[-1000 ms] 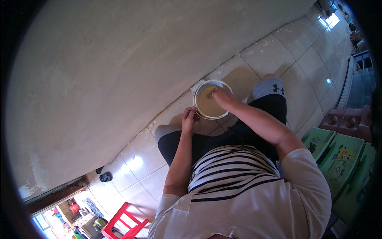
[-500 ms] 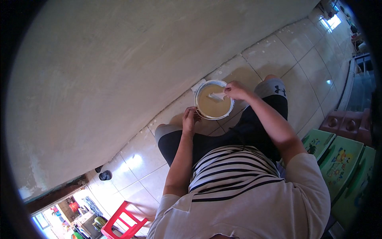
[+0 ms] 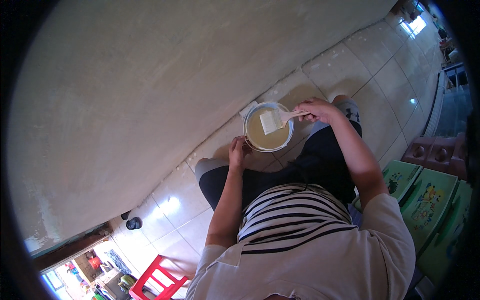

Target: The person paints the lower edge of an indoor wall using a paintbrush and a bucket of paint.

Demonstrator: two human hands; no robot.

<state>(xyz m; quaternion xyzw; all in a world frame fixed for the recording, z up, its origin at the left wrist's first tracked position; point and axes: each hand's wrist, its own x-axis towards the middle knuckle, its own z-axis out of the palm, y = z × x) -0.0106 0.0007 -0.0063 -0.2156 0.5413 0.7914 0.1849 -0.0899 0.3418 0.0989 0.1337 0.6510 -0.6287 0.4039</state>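
My right hand [image 3: 318, 109] is closed around the pale handle of a wide flat paintbrush [image 3: 272, 121]. Whitish bristles show flat above the bucket's contents. Beneath the brush stands a round white bucket [image 3: 286, 140] holding cream-coloured liquid [image 3: 257, 136] like paint. Its rim is smeared with white. My left hand [image 3: 237, 151] pinches the near left side of the bucket at the rim, and the fingertips are partly hidden there. The bucket sits on the floor between my knees, close to the wall.
A plastered wall [image 3: 150, 90] fills the upper left and meets the tiled floor [image 3: 340, 65]. Green plastic drawers [image 3: 427, 200] stand close on my right. Behind me to the left are a red plastic stool [image 3: 159, 280] and dark footwear [image 3: 134, 223] beside a doorway.
My right hand has moved right and lifted the brush out of the liquid, so its bristles and handle now show. The left hand stays at the bucket.
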